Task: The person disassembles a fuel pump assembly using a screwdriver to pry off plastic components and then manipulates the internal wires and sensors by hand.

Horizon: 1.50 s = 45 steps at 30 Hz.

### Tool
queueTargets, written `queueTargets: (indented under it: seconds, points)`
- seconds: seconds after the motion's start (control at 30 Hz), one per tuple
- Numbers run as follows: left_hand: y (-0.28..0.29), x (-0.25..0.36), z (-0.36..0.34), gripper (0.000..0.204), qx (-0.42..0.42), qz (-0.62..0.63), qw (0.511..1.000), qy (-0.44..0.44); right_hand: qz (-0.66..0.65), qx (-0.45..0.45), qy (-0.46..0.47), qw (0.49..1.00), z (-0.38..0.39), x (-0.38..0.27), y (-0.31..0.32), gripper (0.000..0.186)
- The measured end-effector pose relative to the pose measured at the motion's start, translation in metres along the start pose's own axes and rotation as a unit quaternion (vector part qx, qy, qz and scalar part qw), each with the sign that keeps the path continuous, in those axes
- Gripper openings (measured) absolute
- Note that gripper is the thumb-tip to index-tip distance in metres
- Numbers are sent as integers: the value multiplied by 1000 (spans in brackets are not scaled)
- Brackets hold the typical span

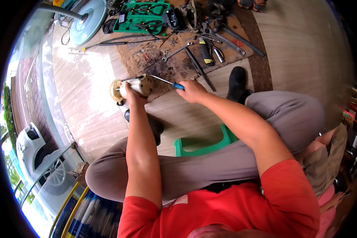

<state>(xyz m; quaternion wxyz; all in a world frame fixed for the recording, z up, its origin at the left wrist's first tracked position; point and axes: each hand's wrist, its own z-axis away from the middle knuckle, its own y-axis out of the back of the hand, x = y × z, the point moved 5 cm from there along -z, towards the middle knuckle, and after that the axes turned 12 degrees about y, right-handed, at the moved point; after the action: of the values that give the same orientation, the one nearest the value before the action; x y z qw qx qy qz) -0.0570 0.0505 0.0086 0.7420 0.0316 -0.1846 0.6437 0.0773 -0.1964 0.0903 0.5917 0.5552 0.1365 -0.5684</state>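
My left hand (132, 95) is wrapped round a cream cylindrical part (142, 85) with a round flange at its left end; it looks like a fuel pump unit, held above the floor. My right hand (191, 92) grips the blue handle of a screwdriver (178, 86). Its thin metal shaft points left, and the tip meets or lies very near the upper right end of the cylinder. I cannot tell whether it sits in a slot or a screw. My fingers hide part of the cylinder's near side.
Beyond my hands lies a stained cardboard sheet (178, 65) with spanners (177, 51), a yellow-black knife-like tool (206, 51) and rods. A green tool case (141, 18) is behind. A green stool (204, 150) is below me; a person (325, 158) is at right.
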Motion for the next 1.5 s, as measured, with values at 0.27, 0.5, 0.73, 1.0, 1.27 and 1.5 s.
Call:
queueTargets:
  seconds: [0.27, 0.5, 0.73, 1.0, 1.27, 1.5]
  points:
    - [-58, 4, 60, 76, -57, 101, 990, 76, -98, 192, 92, 972, -18, -21, 49, 35]
    - [-71, 6, 101, 70, -153, 70, 984, -61, -81, 190, 140, 968, -24, -71, 70, 35]
    - [-75, -66, 85, 60, -150, 105, 983, -8, -34, 221, 128, 966, -11, -112, 74, 35]
    - [-53, -112, 113, 109, 170, -267, 946, -72, -22, 139, 16, 990, 20, -21, 18, 36]
    - [-48, -95, 128, 97, 197, -386, 901, -14, -326, 100, -58, 938, 17, 2, -10, 35]
    - [-56, -108, 124, 80, 262, -274, 922, -75, -472, 88, -186, 857, 22, 38, -9, 33]
